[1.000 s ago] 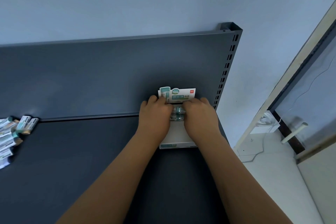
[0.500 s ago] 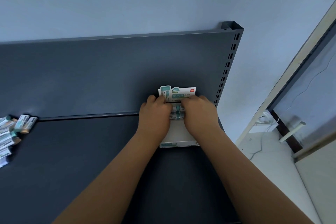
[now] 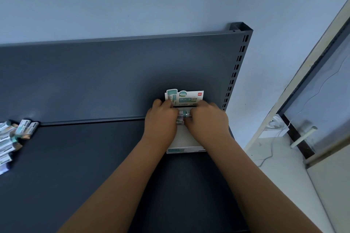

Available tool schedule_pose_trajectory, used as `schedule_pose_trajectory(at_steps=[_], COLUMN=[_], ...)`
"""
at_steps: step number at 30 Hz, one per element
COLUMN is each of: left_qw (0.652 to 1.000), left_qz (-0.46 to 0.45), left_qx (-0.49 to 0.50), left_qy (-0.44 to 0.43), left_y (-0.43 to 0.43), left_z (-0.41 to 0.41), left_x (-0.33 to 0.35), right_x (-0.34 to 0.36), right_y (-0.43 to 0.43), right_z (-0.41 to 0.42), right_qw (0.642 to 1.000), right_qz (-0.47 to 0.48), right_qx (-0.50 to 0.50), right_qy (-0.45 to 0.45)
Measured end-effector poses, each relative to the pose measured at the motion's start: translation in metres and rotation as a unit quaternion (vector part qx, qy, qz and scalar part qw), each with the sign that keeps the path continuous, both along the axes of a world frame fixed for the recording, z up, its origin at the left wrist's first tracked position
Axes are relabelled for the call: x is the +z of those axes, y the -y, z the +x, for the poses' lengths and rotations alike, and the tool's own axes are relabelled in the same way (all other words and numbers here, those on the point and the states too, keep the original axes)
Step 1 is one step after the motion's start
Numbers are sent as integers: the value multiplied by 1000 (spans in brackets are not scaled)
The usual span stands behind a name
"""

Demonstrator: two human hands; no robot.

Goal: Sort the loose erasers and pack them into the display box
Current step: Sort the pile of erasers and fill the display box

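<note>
A white display box (image 3: pixel 184 144) with a green-printed upright header card (image 3: pixel 184 97) stands on the dark shelf against the back panel. Both hands are inside it. My left hand (image 3: pixel 161 119) and my right hand (image 3: pixel 207 119) meet over a small stack of sleeved erasers (image 3: pixel 183 116) at the box's far end, with fingers curled around them from either side. Only a narrow strip of the erasers shows between the hands. A pile of loose erasers (image 3: pixel 13 136) lies at the far left of the shelf.
The dark grey shelf (image 3: pixel 75 166) ends just right of the box at a slotted upright post (image 3: pixel 236 66). Beyond that edge lie a pale floor, a cable and a door frame (image 3: pixel 303 91). A blue wall rises behind.
My hands have drawn slightly closer together over the erasers in the box. Otherwise the scene is the same.
</note>
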State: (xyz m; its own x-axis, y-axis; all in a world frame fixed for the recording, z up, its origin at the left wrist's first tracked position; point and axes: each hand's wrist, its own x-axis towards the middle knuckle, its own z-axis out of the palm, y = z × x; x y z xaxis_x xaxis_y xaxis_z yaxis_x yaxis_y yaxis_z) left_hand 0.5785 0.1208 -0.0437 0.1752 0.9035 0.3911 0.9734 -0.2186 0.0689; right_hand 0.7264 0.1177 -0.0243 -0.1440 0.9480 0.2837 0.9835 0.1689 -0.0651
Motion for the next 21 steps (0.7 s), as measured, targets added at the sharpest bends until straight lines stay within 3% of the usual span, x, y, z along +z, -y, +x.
schedule_pose_trajectory(at_steps=[4,10,17,21], left_qw=[1000,999,972,988], left_qz=[12,-10,-95,-61], left_qx=[-3,-24,-60,-10], left_qy=[12,47,205,138], left_y=[-2,-2,29,66], left_z=[-3,-9,-26,-47], left_x=[-4,-9,24,42], right_x=[1,-5,4,17], right_y=[16,29,45,64], right_z=[-1,4,8,-7], right_qw=[999,997,993,981], right_qz=[-37,-73,-44,-27], right_qx=[3,-2,29,42], right_qy=[24,-28,-101,-190])
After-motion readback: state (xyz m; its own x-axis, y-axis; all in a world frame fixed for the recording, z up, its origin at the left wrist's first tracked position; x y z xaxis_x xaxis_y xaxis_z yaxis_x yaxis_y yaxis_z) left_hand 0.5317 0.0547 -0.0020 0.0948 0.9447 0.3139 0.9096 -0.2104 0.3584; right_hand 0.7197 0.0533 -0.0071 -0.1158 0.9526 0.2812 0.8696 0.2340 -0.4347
